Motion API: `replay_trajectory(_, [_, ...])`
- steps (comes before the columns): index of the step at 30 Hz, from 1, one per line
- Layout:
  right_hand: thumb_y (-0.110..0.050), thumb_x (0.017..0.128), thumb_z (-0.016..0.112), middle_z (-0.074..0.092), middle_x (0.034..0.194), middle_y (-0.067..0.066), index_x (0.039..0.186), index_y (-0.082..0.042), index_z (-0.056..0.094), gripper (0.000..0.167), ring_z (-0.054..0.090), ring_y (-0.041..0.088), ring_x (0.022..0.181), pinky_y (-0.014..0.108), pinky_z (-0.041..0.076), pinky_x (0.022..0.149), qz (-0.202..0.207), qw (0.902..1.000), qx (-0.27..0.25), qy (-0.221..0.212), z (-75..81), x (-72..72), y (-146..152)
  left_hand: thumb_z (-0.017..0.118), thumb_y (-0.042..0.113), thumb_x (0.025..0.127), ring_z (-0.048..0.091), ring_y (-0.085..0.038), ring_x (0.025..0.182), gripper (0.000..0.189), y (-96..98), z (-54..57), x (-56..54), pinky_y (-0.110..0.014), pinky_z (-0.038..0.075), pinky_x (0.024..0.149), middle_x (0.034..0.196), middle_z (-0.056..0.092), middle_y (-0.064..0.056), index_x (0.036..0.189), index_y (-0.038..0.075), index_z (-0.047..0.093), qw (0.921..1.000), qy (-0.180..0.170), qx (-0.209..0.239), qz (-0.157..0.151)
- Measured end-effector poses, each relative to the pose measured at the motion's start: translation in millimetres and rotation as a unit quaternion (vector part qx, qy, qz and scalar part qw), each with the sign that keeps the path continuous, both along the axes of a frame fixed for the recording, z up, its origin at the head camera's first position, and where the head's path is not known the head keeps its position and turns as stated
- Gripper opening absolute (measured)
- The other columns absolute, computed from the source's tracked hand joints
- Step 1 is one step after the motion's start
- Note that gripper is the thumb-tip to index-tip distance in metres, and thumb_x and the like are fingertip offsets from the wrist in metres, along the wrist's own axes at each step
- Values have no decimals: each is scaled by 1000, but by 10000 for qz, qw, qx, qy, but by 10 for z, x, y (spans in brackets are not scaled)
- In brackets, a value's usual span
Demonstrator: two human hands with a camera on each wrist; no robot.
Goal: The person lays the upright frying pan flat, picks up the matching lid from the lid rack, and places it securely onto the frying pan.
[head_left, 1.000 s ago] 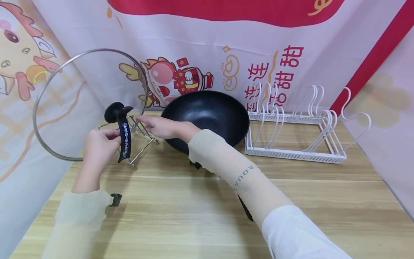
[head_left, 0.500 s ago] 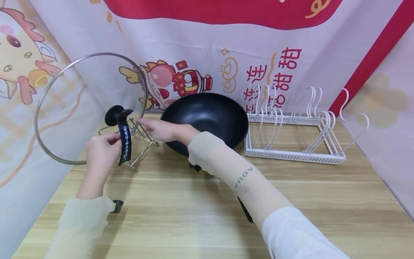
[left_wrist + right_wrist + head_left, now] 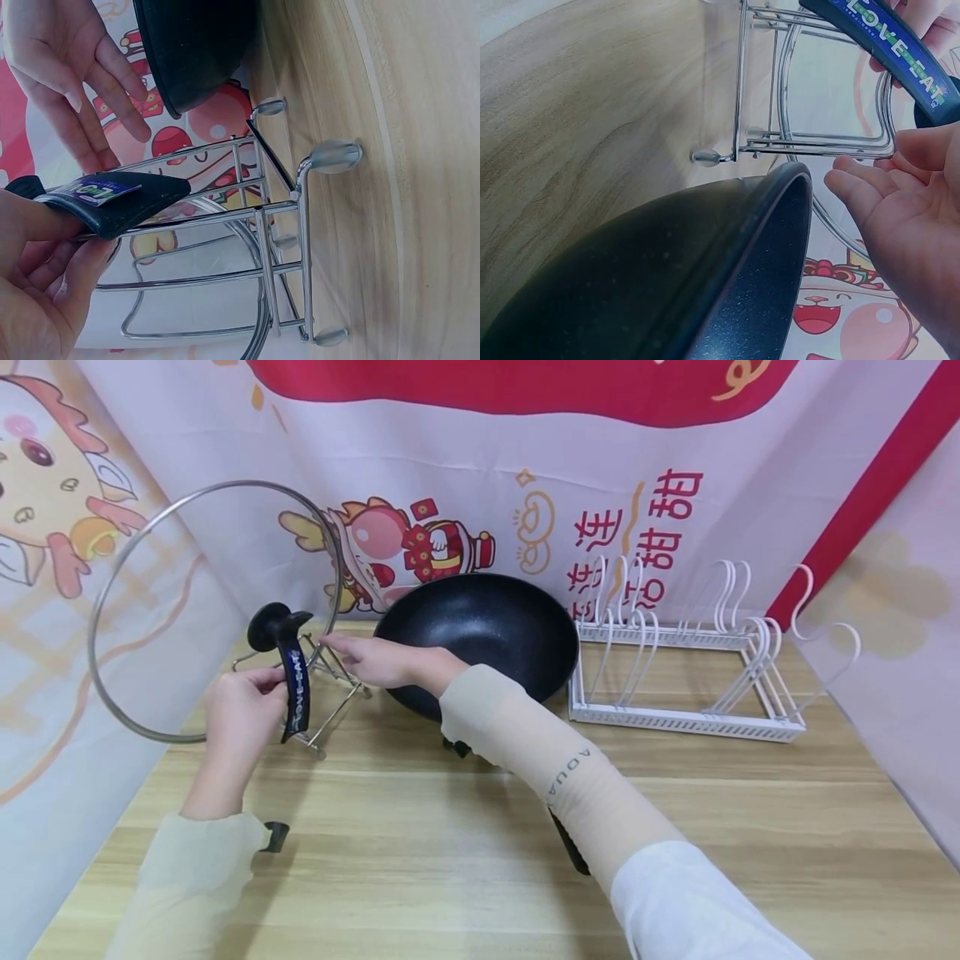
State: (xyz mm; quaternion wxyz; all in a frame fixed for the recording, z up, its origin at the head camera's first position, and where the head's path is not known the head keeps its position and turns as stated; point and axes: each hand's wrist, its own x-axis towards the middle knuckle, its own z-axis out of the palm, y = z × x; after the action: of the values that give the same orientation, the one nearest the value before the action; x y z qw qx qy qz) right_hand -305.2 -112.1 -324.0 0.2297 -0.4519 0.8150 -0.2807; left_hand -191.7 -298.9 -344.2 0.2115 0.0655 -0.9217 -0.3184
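A round glass lid (image 3: 217, 483) with a metal rim stands on edge in a chrome wire rack (image 3: 335, 710) at the left of the table. My left hand (image 3: 243, 714) pinches the lid's black handle (image 3: 296, 685), marked "LOVE EAT", between thumb and fingers. My right hand (image 3: 375, 660) reaches across in front of the wok, its fingers extended beside the rack and lid rim. In the right wrist view, the right fingertips (image 3: 847, 176) lie at the rack's upper wires; whether they press on them I cannot tell.
A black wok (image 3: 487, 627) stands tilted against the back cloth, right beside the chrome rack. To its right is a white rack (image 3: 686, 718) with curved upright hooks. Printed cloth (image 3: 465, 452) hangs behind the wooden table (image 3: 420, 877). A black bar (image 3: 570, 843) shows under the right sleeve.
The lid and my left hand have shifted slightly to the right, the rack a little with them. My right hand stays almost where it was, fingers still extended. Wok and white rack look unchanged.
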Motion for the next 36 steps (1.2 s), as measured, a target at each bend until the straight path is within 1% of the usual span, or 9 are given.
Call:
replay_trajectory(9, [-14, 112, 33, 11, 172, 5, 165, -15, 13, 57, 8, 8, 154, 14, 7, 119, -73, 9999, -42, -75, -30, 18, 42, 64, 2, 92, 72, -41, 88, 20, 47, -33, -4, -10, 40, 63, 98, 73, -26, 104, -9, 76, 9999, 21, 87, 69])
replay_trajectory(14, [-10, 111, 37, 13, 171, 8, 165, -10, 16, 57, 10, 10, 154, 14, 9, 119, -178, 9993, -256, -198, -47, 63, 39, 64, 6, 94, 73, -40, 89, 22, 50, -33, 7, -5, 39, 62, 101, 73, -26, 107, -9, 75, 9996, -86, 219, 152])
replay_trajectory(18, [-10, 111, 37, 14, 171, 9, 164, -9, 18, 56, 11, 9, 154, 13, 9, 118, -271, 9987, -404, -145, -71, 94, 21, 64, 7, 95, 73, -38, 88, 22, 49, -27, 4, -3, 39, 61, 101, 73, -26, 108, -9, 75, 9995, -61, 250, 155])
replay_trajectory(21, [-11, 111, 36, 15, 171, 9, 164, -10, 18, 56, 13, 8, 153, 12, 10, 118, -346, 9983, -454, -95, -87, 106, 22, 65, 6, 94, 72, -24, 78, 22, 46, -29, -16, -2, 40, 60, 101, 73, -26, 107, -9, 75, 9996, -30, 252, 80])
replay_trajectory(24, [-14, 111, 40, 17, 170, 7, 164, -11, 18, 57, 14, 7, 153, 13, 11, 118, -448, 9978, -474, -93, -93, 122, 38, 65, 4, 94, 63, -6, 71, 21, 35, -25, -37, -3, 41, 60, 100, 73, -27, 107, -10, 74, 9997, -17, 230, -75])
replay_trajectory(26, [-16, 111, 44, 20, 169, 7, 164, -11, 19, 59, 18, 8, 152, 13, 14, 118, -527, 9973, -503, -35, -97, 135, 40, 65, 3, 93, 58, -1, 70, 21, 22, -14, -48, -3, 42, 60, 99, 73, -28, 108, -10, 74, 9996, -25, 200, -221])
replay_trajectory(28, [-19, 110, 48, 25, 168, 8, 164, -11, 22, 61, 26, 11, 151, 15, 19, 118, -622, 9964, -578, 34, -100, 156, 33, 64, 1, 93, 60, -4, 71, 21, 4, 5, -52, -3, 42, 60, 99, 73, -29, 108, -11, 73, 9992, -40, 151, -376])
replay_trajectory(31, [-23, 108, 54, 34, 164, 8, 163, -12, 26, 62, 38, 15, 145, 18, 29, 115, -813, 9942, -707, 39, -111, 200, 3, 63, 0, 94, 67, -16, 75, 22, -28, 41, -49, -4, 43, 60, 99, 72, -30, 109, -13, 72, 9981, -144, 60, -592])
replay_trajectory(36, [-28, 104, 63, 46, 157, 5, 160, -16, 34, 65, 53, 16, 132, 22, 43, 107, -1173, 9893, -838, -204, -140, 315, -60, 63, 2, 94, 71, -36, 81, 22, -93, 94, -26, -10, 43, 62, 96, 73, -28, 109, -10, 73, 9961, -378, -231, -766])
